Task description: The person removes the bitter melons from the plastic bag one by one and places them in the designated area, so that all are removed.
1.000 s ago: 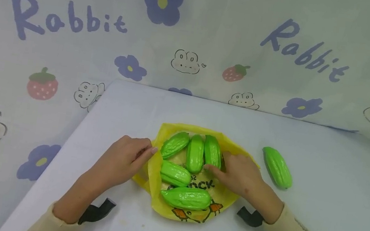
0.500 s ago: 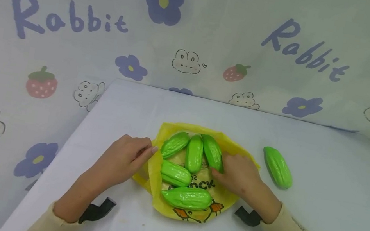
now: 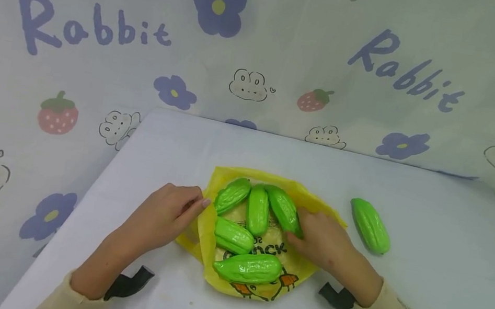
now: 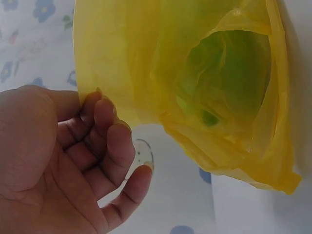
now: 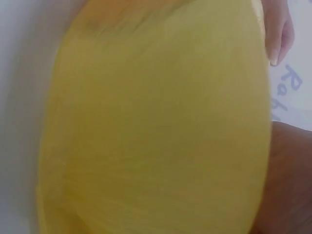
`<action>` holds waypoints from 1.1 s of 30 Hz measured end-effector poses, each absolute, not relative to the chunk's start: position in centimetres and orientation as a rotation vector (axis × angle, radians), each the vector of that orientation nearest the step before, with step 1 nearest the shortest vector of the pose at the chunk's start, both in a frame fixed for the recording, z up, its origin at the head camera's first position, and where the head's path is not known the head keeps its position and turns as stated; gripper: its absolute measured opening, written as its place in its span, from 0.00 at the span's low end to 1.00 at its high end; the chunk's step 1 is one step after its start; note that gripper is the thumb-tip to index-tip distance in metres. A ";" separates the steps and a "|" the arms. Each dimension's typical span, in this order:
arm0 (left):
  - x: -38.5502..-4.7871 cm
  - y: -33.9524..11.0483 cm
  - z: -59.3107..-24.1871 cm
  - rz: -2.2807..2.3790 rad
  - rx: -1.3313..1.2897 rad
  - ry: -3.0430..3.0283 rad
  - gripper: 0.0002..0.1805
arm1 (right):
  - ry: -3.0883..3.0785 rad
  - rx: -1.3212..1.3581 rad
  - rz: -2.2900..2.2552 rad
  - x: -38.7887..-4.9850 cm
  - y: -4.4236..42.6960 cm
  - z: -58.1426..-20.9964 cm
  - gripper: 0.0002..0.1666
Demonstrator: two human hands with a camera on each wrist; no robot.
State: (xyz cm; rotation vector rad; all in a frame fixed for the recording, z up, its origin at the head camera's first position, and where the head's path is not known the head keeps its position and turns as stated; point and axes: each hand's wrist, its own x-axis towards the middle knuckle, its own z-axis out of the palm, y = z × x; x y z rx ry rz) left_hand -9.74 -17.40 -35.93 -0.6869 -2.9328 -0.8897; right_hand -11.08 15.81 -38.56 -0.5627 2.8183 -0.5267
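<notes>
A yellow plastic bag [image 3: 204, 227] lies mouth up on the table, with several green, ribbed bitter melons inside. My left hand [image 3: 168, 214] pinches the left edge of the bag between thumb and fingers, as the left wrist view also shows. Reaching into the bag's right side, my right hand [image 3: 323, 239] grips the lower end of a slanted bitter melon [image 3: 282, 205]; its fingertips are mostly hidden. Beside that one stands another bitter melon [image 3: 258, 211], and a further bitter melon [image 3: 248, 267] lies crosswise near the front. The bag wall [image 5: 161, 117] hides the fingers in the right wrist view.
One loose bitter melon [image 3: 370, 226] rests on the white table [image 3: 434, 244], right of the bag. A dark strap piece shows by each wrist. Behind the table hangs a patterned cloth [image 3: 290, 49].
The bitter melon at my right hand has tilted, its lower end swinging toward the right with the hand. My left hand keeps its hold on the bag edge.
</notes>
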 end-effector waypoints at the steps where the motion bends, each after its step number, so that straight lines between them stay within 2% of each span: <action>1: -9.7 -17.4 -36.0 -0.899 -0.684 -2.940 0.17 | 2.817 -0.552 -0.537 -11.0 15.8 -38.6 0.16; 20: -9.7 -17.4 -35.8 -0.892 -0.679 -2.946 0.16 | 2.906 -0.645 -0.644 -9.2 17.0 -37.9 0.27; 33: -9.7 -17.6 -35.6 -0.860 -0.660 -2.955 0.16 | 2.983 -0.660 -0.676 -7.9 18.8 -35.8 0.34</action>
